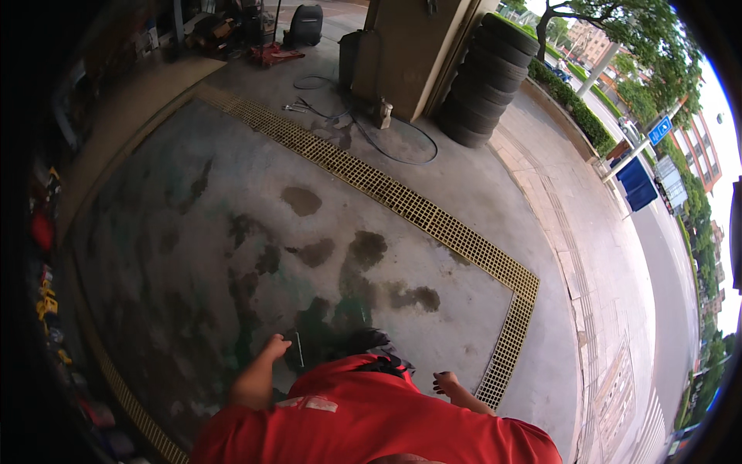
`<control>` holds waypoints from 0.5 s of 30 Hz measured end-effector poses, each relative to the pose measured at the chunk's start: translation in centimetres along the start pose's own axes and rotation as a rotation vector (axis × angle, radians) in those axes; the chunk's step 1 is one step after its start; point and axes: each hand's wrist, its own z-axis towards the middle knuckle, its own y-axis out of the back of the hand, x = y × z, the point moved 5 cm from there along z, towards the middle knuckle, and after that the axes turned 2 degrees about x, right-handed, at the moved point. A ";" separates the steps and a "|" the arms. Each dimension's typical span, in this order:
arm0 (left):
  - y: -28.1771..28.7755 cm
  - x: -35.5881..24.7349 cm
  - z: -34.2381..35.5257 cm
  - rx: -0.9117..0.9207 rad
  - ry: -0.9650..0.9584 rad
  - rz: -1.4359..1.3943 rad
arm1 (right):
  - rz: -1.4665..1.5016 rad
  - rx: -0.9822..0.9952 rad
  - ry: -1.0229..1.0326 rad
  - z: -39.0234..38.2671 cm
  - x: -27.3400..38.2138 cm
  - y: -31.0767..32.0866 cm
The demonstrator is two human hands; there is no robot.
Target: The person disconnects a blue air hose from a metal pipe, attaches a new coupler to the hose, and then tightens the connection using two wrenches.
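My left hand is closed, held low over the wet-stained floor left of my red shirt. A slim silver metal rod shows just beyond its fingers, joined to the fist by a dark part; its exact kind is too small to make out. On the other side of my body, my right hand hangs with its fingers curled in. Whatever may be inside it is hidden, though a small dark spot shows at the fingers. Dark shoes show below my shirt.
A yellow floor grating crosses ahead and bends toward me on the right. Beyond it stand stacked black tyres, a pillar, a bottle and a loose hose. Pavement and a street lie right; cluttered shelves line the left.
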 end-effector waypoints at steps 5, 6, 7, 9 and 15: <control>4.5 -19.3 12.0 -0.048 -0.225 -0.062 | -0.185 0.071 -0.034 7.1 13.1 0.8; 7.0 -19.3 15.2 -0.108 -0.231 -0.077 | -0.209 0.108 0.013 9.5 18.5 -0.5; 8.3 -19.4 17.8 -0.130 -0.237 -0.084 | -0.220 0.131 0.027 11.4 21.9 -1.3; 6.7 -23.8 20.6 -0.013 -0.117 -0.062 | -0.208 0.118 -0.019 14.4 25.7 1.0; 13.6 -23.9 29.8 0.125 -0.013 0.067 | -0.634 0.111 0.089 27.4 54.3 2.3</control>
